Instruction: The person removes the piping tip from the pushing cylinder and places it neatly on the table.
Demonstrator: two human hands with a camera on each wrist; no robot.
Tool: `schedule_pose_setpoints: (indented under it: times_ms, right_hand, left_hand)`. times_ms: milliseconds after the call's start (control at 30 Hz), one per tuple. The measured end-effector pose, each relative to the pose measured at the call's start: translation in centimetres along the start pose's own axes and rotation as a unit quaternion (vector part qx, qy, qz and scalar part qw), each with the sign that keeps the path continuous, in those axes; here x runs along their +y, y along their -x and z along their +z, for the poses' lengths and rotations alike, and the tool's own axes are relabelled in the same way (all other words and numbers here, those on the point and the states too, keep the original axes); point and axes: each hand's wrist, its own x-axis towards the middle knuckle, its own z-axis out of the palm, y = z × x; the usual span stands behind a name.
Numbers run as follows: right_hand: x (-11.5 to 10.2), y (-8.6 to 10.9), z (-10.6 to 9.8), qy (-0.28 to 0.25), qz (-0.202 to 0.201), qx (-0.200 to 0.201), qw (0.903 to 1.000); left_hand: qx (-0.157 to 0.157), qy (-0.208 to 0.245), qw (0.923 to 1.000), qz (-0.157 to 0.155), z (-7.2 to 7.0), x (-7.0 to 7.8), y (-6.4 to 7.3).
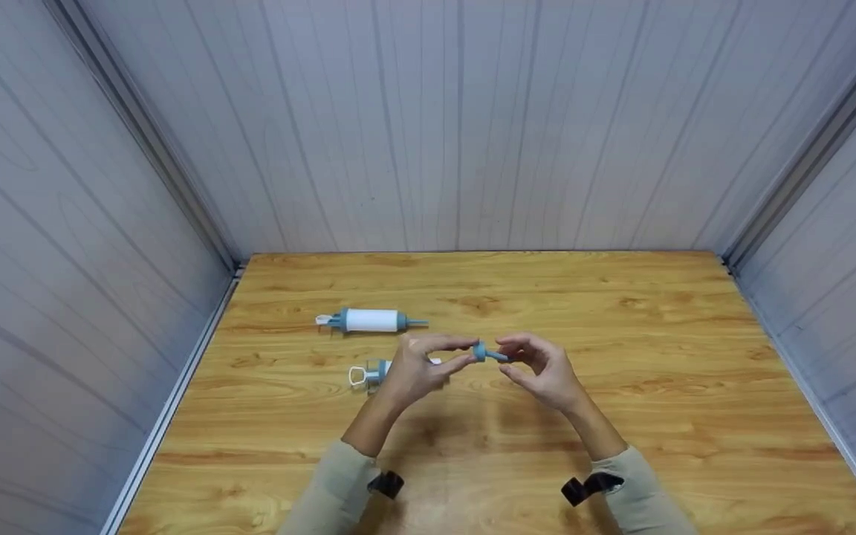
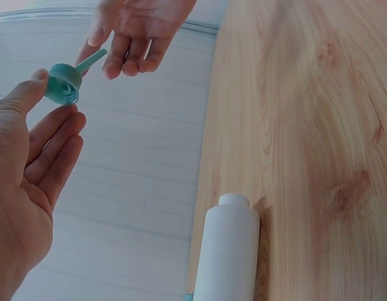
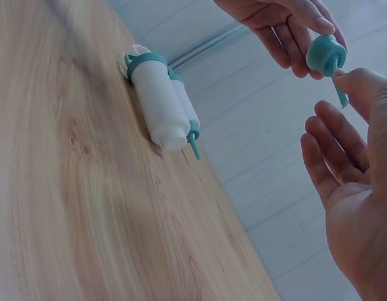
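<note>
My left hand (image 1: pixel 417 371) pinches a blue-green nozzle cap (image 1: pixel 480 351) between thumb and fingertips, above the table. The cap's hollow end shows in the left wrist view, and its thin spout (image 2: pixel 91 61) points toward the other hand. My right hand (image 1: pixel 543 370) is around the spout's end, thumb and fingers spread apart; whether a finger touches it is hard to tell. Below the left hand lies a white bottle (image 2: pixel 227 251) with a bare neck, mostly hidden in the head view. Its handle end (image 1: pixel 368 375) shows a white loop and blue-green collar.
Behind lies a second white bottle (image 1: pixel 372 320) on its side, with a blue-green nozzle (image 1: pixel 417 322) fitted and a white loop at the other end. Both rest on a wood-grain table (image 1: pixel 658 334). Pale panels (image 1: pixel 458 134) enclose the back and sides.
</note>
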Motion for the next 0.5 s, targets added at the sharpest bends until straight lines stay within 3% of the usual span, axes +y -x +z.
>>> schedule_pose_setpoints:
  times_ms: [500]
  right_hand:
    - [-0.02, 0.13, -0.02, -0.002, 0.02, -0.004, 0.9998]
  left_hand:
    - [0.007, -0.02, 0.9991, 0.036, 0.01, -0.29, -0.18]
